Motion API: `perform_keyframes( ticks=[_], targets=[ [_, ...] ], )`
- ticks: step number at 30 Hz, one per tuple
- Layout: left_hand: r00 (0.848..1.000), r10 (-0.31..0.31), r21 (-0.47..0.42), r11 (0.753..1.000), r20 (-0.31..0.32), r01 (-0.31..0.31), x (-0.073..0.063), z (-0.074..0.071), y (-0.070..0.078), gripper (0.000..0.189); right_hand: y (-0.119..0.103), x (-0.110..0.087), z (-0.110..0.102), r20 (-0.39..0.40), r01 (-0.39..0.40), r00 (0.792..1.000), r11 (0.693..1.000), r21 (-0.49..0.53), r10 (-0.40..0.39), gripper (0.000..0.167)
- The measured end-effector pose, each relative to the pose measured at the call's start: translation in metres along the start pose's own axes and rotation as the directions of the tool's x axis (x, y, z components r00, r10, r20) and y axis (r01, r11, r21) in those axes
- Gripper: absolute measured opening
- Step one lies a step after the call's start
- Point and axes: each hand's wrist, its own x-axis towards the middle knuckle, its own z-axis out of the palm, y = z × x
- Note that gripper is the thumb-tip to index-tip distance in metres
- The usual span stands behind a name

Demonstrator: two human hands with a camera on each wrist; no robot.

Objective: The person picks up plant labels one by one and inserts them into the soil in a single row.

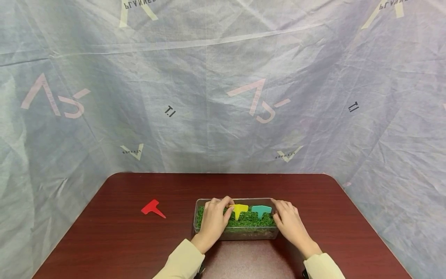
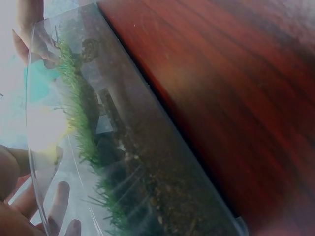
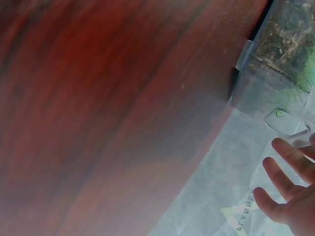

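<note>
A clear plastic box [image 1: 251, 235] holds green artificial grass [image 1: 249, 221] over brownish filling. A yellow T-shaped plant label [image 1: 240, 210] stands in the grass, and a teal plant label [image 1: 261, 210] stands to its right. My left hand [image 1: 214, 221] reaches over the box from the front and pinches the yellow label's left end between thumb and forefinger. At the box's right end, my right hand [image 1: 290, 223] holds the end wall, thumb over the inside; its other fingers [image 3: 283, 179] spread loosely outside. Through the wall, the left wrist view shows the yellow label [image 2: 47, 129] at the grass.
A red T-shaped plant label [image 1: 153, 208] lies flat on the dark red wooden table [image 1: 115, 240], left of the box. A pale printed cloth [image 1: 209, 128] hangs behind the table and along both sides.
</note>
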Motion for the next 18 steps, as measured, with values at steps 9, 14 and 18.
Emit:
perform_keyframes(
  ticks=[9, 14, 18],
  targets=[
    [1.000, 0.002, -0.003, 1.000, -0.006, -0.002, -0.0011, 0.0004, 0.0012, 0.012, 0.0001, 0.0003, -0.0005, 0.004, 0.003, 1.000, 1.000, 0.003, -0.003, 0.041],
    [1.000, 0.004, 0.008, 1.000, 0.002, -0.004, -0.0006, 0.0006, 0.0005, 0.013, 0.0005, 0.0003, -0.0010, 0.004, 0.003, 1.000, 1.000, 0.003, -0.003, 0.041],
    [1.000, 0.004, 0.019, 1.000, 0.010, -0.004, 0.0002, 0.0000, 0.0001, 0.014, 0.0012, 0.0000, -0.0006, 0.009, 0.001, 1.000, 1.000, 0.002, -0.001, 0.041]
  ],
)
